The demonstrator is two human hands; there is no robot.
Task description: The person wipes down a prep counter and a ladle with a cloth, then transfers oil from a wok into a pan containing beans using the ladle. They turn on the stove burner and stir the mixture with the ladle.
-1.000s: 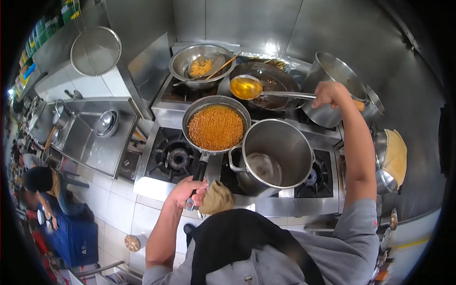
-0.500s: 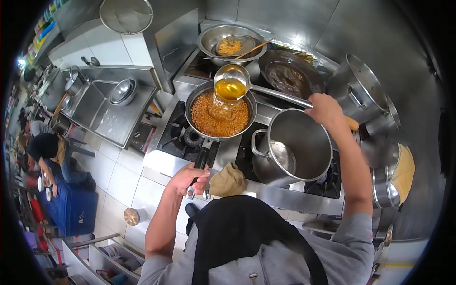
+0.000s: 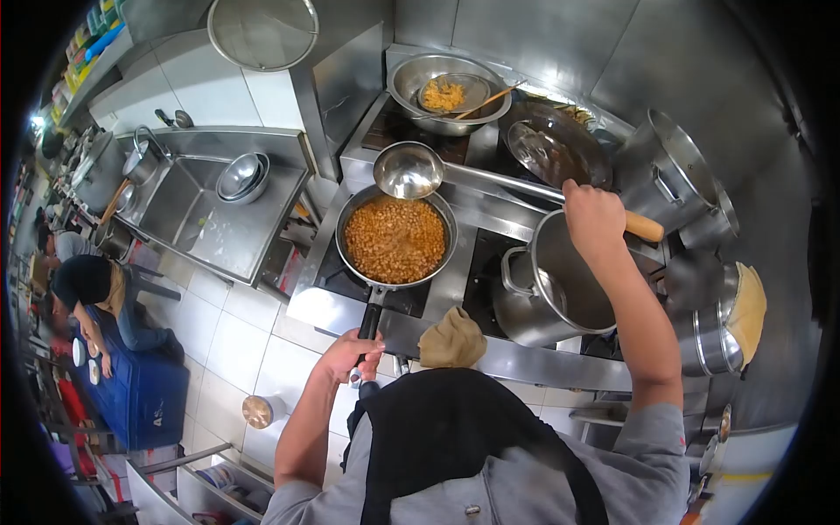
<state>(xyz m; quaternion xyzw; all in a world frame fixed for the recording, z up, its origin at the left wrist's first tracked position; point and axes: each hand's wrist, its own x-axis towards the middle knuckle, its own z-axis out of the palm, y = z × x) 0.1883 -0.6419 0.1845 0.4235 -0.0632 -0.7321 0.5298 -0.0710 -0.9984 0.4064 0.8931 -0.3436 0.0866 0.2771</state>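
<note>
My left hand [image 3: 352, 353] is wrapped round the black handle of a frying pan [image 3: 395, 241] full of small brown pieces in liquid, over the front left burner. In my right hand [image 3: 595, 217] is the long handle of a metal ladle [image 3: 409, 171]; its bowl looks empty and hangs over the pan's back rim. Beneath my right forearm stands a tall pot [image 3: 525, 302]. Behind are a wok [image 3: 569, 153] of dark liquid and a steel bowl [image 3: 451, 70], which holds a strainer with yellow bits.
A tan cloth [image 3: 452, 339] lies at the stove's front edge. More pots [image 3: 669, 166] stand at the right. Left is a sink [image 3: 214, 219] with nested bowls; a round strainer [image 3: 262, 33] hangs above. Farther left, a person [image 3: 109, 293] leans over a blue box [image 3: 144, 394].
The ladle has moved left from beside the wok to over the pan. Its yellow liquid has been poured into the pan, and the bowl is now empty. The whole view has also shifted.
</note>
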